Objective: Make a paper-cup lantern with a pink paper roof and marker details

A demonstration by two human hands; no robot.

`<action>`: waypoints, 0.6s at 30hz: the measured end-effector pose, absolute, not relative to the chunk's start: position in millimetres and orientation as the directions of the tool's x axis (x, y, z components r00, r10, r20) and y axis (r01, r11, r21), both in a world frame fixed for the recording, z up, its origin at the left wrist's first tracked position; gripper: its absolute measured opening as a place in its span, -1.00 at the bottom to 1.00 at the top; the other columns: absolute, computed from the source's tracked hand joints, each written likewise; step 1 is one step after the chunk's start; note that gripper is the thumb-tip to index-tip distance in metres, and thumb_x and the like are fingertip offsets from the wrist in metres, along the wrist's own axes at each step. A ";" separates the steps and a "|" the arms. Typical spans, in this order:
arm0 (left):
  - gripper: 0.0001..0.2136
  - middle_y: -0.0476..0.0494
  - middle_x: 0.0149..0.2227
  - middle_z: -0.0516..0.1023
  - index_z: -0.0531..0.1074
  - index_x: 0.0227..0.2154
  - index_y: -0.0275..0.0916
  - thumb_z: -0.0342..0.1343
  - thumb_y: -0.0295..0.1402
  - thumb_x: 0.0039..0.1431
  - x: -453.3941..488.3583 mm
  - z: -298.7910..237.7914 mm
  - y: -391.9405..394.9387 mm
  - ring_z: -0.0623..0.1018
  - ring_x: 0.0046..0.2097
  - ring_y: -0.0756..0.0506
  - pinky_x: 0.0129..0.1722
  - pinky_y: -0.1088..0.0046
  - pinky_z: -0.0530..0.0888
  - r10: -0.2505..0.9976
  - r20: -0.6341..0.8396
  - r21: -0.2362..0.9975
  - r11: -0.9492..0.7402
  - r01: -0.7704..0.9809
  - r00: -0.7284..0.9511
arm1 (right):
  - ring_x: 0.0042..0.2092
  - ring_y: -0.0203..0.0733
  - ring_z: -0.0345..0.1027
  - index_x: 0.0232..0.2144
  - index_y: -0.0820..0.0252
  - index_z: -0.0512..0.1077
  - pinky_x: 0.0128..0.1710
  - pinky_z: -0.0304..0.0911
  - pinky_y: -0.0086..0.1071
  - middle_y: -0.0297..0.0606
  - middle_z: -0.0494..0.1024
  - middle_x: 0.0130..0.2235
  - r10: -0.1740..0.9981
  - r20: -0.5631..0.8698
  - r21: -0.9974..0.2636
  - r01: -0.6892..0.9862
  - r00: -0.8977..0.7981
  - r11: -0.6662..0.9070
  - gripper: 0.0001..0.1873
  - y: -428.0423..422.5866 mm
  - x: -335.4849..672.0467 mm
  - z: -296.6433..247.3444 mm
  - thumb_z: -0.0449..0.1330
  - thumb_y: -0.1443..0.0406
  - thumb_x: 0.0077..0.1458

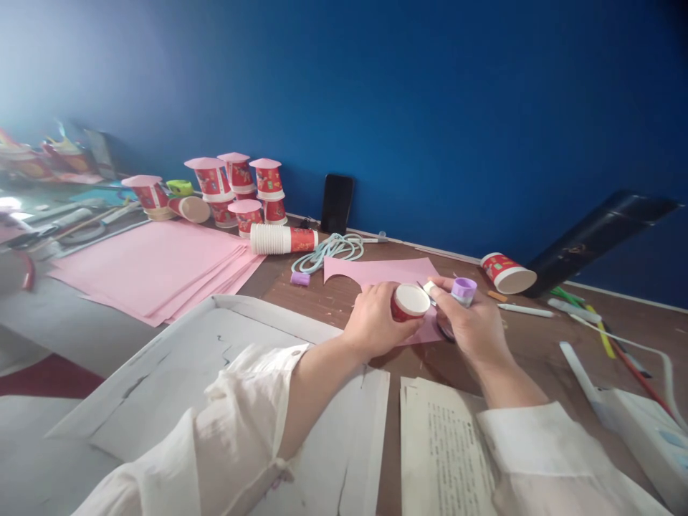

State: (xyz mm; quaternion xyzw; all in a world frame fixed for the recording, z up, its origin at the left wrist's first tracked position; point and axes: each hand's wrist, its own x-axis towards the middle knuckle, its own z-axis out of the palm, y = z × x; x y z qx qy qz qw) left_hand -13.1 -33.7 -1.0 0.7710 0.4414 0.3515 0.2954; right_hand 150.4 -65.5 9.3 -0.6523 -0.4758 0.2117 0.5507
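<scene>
My left hand [373, 319] is closed around a red paper cup [411, 302], its pale round end turned up toward me. In my right hand [476, 326] is a glue stick [464, 289] with a purple end. Its white tip points at the cup's rim; whether they touch I cannot tell. Under both hands lies a cut piece of pink paper [387, 271] with a curved edge. A dark rounded object, partly hidden, shows below my right fingers. The purple cap [299, 278] rests on the table to the left.
Red cups with pink paper tops [215, 175] stand at the back left, near a lying cup stack [276, 239]. Pink sheets [155, 265], a pale blue cord [336, 251], a phone [337, 203], a printed booklet [446, 444] and a tipped cup [507, 272] surround the hands.
</scene>
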 end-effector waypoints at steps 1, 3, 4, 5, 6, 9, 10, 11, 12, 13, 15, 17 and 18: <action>-0.57 -0.18 -0.09 0.50 0.36 -0.13 -0.18 0.25 -0.13 -0.06 -13.2 -0.8 -33.7 0.43 -0.05 -0.25 -0.08 0.17 0.39 0.888 0.280 0.766 -0.436 0.472 0.365 | -0.50 -0.27 0.32 -0.19 0.18 0.57 -0.53 0.18 -0.41 -0.30 0.51 -0.50 0.851 0.253 -0.919 0.390 0.459 0.062 -0.50 -65.5 150.9 9.0 0.31 -0.01 -0.12; -0.56 -0.18 -0.09 0.50 0.36 -0.12 -0.18 0.25 -0.12 -0.06 -13.7 -0.4 -33.6 0.43 -0.05 -0.25 -0.08 0.17 0.38 0.886 0.278 0.767 -0.437 0.470 0.371 | -0.50 -0.27 0.31 -0.17 0.19 0.57 -0.53 0.18 -0.40 -0.31 0.51 -0.50 0.853 0.257 -0.917 0.393 0.455 0.066 -0.49 -65.7 151.5 9.0 0.31 -0.01 -0.12; -0.56 -0.18 -0.09 0.50 0.36 -0.12 -0.18 0.25 -0.12 -0.06 -13.9 -0.2 -33.6 0.43 -0.05 -0.25 -0.08 0.17 0.38 0.886 0.276 0.767 -0.437 0.469 0.373 | -0.51 -0.28 0.30 -0.17 0.19 0.56 -0.53 0.18 -0.40 -0.31 0.50 -0.51 0.857 0.254 -0.917 0.394 0.449 0.065 -0.48 -65.9 151.7 9.1 0.31 -0.01 -0.11; -0.56 -0.18 -0.09 0.50 0.36 -0.12 -0.18 0.25 -0.12 -0.06 -14.0 0.0 -33.6 0.43 -0.05 -0.25 -0.08 0.17 0.38 0.886 0.274 0.768 -0.435 0.469 0.373 | -0.51 -0.28 0.30 -0.17 0.19 0.56 -0.53 0.18 -0.40 -0.31 0.50 -0.51 0.862 0.249 -0.916 0.396 0.441 0.062 -0.48 -66.1 152.0 9.2 0.31 -0.01 -0.11; -0.57 -0.18 -0.09 0.50 0.36 -0.13 -0.18 0.24 -0.12 -0.05 -14.2 0.1 -33.6 0.43 -0.05 -0.25 -0.08 0.18 0.38 0.887 0.273 0.769 -0.434 0.469 0.373 | -0.51 -0.27 0.30 -0.17 0.19 0.56 -0.53 0.19 -0.39 -0.31 0.50 -0.51 0.867 0.246 -0.914 0.402 0.433 0.058 -0.49 -66.2 152.3 9.3 0.31 -0.01 -0.11; -0.56 -0.19 -0.09 0.49 0.36 -0.13 -0.19 0.24 -0.11 -0.05 -14.3 0.0 -33.6 0.42 -0.04 -0.25 -0.08 0.18 0.38 0.888 0.274 0.770 -0.433 0.469 0.371 | -0.45 -0.23 0.36 -0.20 0.18 0.57 -0.48 0.23 -0.38 -0.28 0.53 -0.47 0.867 0.267 -0.892 0.448 0.420 0.057 -0.53 -66.2 153.6 8.9 0.31 0.01 -0.11; -0.56 -0.20 -0.09 0.49 0.36 -0.13 -0.19 0.25 -0.11 -0.05 -14.3 -0.2 -33.5 0.42 -0.04 -0.25 -0.08 0.18 0.38 0.886 0.276 0.768 -0.436 0.469 0.372 | -0.41 -0.20 0.39 -0.22 0.18 0.57 -0.46 0.25 -0.37 -0.26 0.55 -0.43 0.860 0.289 -0.877 0.476 0.421 0.061 -0.55 -66.2 153.9 8.6 0.31 0.01 -0.10; -0.56 -0.20 -0.10 0.49 0.36 -0.13 -0.19 0.25 -0.11 -0.06 -14.2 -0.5 -33.4 0.42 -0.05 -0.25 -0.08 0.18 0.38 0.885 0.278 0.767 -0.438 0.468 0.372 | -0.36 -0.17 0.41 -0.23 0.17 0.57 -0.42 0.27 -0.36 -0.24 0.56 -0.39 0.849 0.317 -0.858 0.509 0.423 0.067 -0.57 -66.3 154.1 8.3 0.31 0.02 -0.09; -0.55 -0.20 -0.10 0.49 0.35 -0.13 -0.19 0.25 -0.11 -0.06 -14.2 -0.9 -33.3 0.42 -0.05 -0.25 -0.08 0.18 0.38 0.885 0.280 0.767 -0.440 0.467 0.373 | -0.31 -0.15 0.43 -0.22 0.15 0.57 -0.39 0.29 -0.35 -0.23 0.58 -0.34 0.837 0.348 -0.838 0.540 0.422 0.076 -0.58 -66.6 154.0 8.0 0.30 0.03 -0.07; -0.55 -0.19 -0.09 0.49 0.35 -0.13 -0.19 0.26 -0.12 -0.06 -14.1 -1.5 -33.1 0.42 -0.05 -0.25 -0.08 0.18 0.38 0.883 0.283 0.768 -0.442 0.464 0.374 | -0.27 -0.13 0.43 -0.20 0.14 0.56 -0.35 0.31 -0.34 -0.22 0.58 -0.29 0.821 0.384 -0.818 0.568 0.422 0.090 -0.59 -67.0 153.7 7.9 0.29 0.03 -0.06; -0.56 -0.18 -0.10 0.49 0.35 -0.13 -0.18 0.25 -0.13 -0.06 -13.9 -2.8 -32.8 0.42 -0.05 -0.25 -0.08 0.18 0.38 0.880 0.290 0.769 -0.448 0.457 0.375 | -0.23 -0.13 0.44 -0.13 0.11 0.53 -0.28 0.32 -0.32 -0.21 0.58 -0.21 0.783 0.456 -0.782 0.611 0.423 0.125 -0.57 -68.5 152.4 8.0 0.27 0.04 -0.03; -0.57 -0.17 -0.10 0.49 0.35 -0.12 -0.17 0.25 -0.14 -0.06 -13.6 -4.1 -32.7 0.42 -0.05 -0.25 -0.08 0.18 0.38 0.878 0.300 0.769 -0.454 0.451 0.373 | -0.25 -0.16 0.43 -0.10 0.09 0.51 -0.25 0.32 -0.30 -0.22 0.58 -0.21 0.761 0.493 -0.762 0.632 0.422 0.144 -0.56 -70.4 150.8 9.1 0.27 0.04 -0.01; -0.57 -0.17 -0.11 0.49 0.35 -0.12 -0.17 0.26 -0.15 -0.07 -13.5 -4.5 -32.7 0.42 -0.05 -0.25 -0.08 0.18 0.38 0.877 0.304 0.768 -0.456 0.449 0.372 | -0.29 -0.18 0.42 -0.11 0.09 0.52 -0.26 0.32 -0.31 -0.23 0.57 -0.24 0.762 0.487 -0.769 0.623 0.427 0.142 -0.57 -71.2 150.1 10.0 0.27 0.04 -0.01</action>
